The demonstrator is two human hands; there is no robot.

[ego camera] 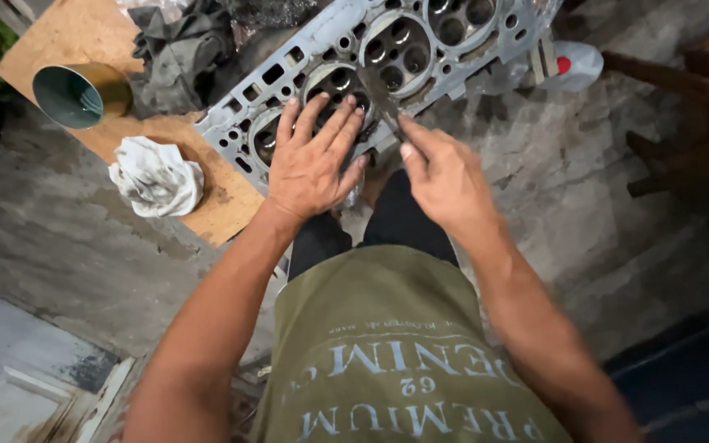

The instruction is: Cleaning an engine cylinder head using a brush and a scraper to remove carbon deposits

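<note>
A: Where's the metal engine block [420,49]?
B: Under the left hand [312,168], fingers [331,123] spread flat on it.
A: And the right hand [446,176]?
B: Just beside, pinching a thin metal tool [385,102] touching the block.

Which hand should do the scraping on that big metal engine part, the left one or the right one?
Probably the right hand: it already grips the thin metal blade, whose tip sits on the grey metal cylinder head. The left hand lies flat with spread fingers on that head, so it looks better placed for steadying.
</note>
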